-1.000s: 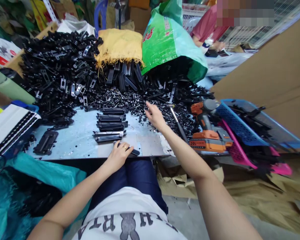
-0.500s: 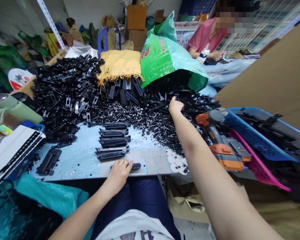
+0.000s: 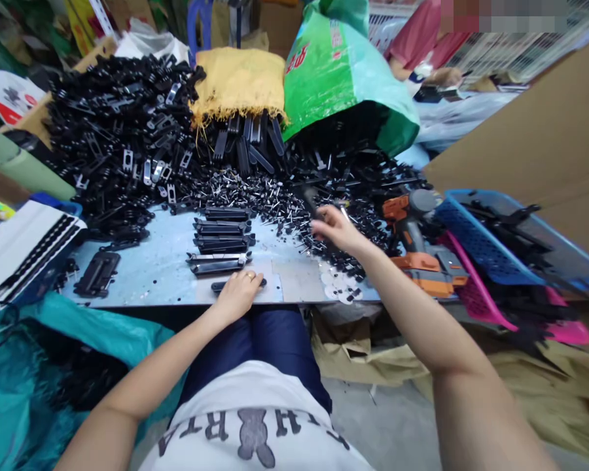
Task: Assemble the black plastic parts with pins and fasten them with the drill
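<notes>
One drill (image 3: 415,239) near right hand (image 3: 338,229)

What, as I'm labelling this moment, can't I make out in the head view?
All in the head view:
- Middle of the black part: hidden by the left hand.
- Exact shape of the dark piece at the right hand: blurred.
- Depths of the green bag: lost in shadow.
- Full flask: cut off by the left edge.
- Number of pins: too small and heaped.
</notes>
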The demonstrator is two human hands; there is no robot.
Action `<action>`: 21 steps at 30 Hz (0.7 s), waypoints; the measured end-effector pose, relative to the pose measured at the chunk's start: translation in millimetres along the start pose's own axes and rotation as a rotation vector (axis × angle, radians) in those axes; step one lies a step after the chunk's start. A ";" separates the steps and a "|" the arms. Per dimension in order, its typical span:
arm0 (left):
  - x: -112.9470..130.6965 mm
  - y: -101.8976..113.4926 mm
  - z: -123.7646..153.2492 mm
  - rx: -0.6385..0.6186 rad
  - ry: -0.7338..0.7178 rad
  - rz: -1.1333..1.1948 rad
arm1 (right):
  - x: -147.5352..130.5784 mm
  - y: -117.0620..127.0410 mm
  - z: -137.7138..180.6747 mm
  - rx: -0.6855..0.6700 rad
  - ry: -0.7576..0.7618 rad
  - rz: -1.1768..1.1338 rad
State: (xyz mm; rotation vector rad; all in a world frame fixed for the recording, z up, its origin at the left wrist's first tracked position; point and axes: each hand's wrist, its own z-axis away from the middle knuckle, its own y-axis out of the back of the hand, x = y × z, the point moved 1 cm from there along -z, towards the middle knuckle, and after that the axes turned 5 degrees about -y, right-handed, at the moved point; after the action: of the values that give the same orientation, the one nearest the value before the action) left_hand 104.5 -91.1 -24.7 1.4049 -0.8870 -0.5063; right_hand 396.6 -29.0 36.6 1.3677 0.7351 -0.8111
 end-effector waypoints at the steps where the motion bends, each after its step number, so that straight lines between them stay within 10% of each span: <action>1: -0.9 0.2 -2.4 -0.012 -0.005 0.028 | -3.8 -12.3 23.4 -0.130 0.119 0.138; 6: -3.5 7.9 -7.1 -0.068 -0.020 0.136 | -5.0 -64.5 102.3 -0.433 0.335 0.766; 21: -2.0 11.2 -1.0 -0.043 0.007 0.137 | -12.0 -100.5 117.1 -0.265 0.253 0.974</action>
State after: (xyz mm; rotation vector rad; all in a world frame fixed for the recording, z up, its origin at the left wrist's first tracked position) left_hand 101.9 -87.4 -14.2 1.2963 -0.9539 -0.4136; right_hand 303.9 -147.8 1.1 1.3776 0.2681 0.2236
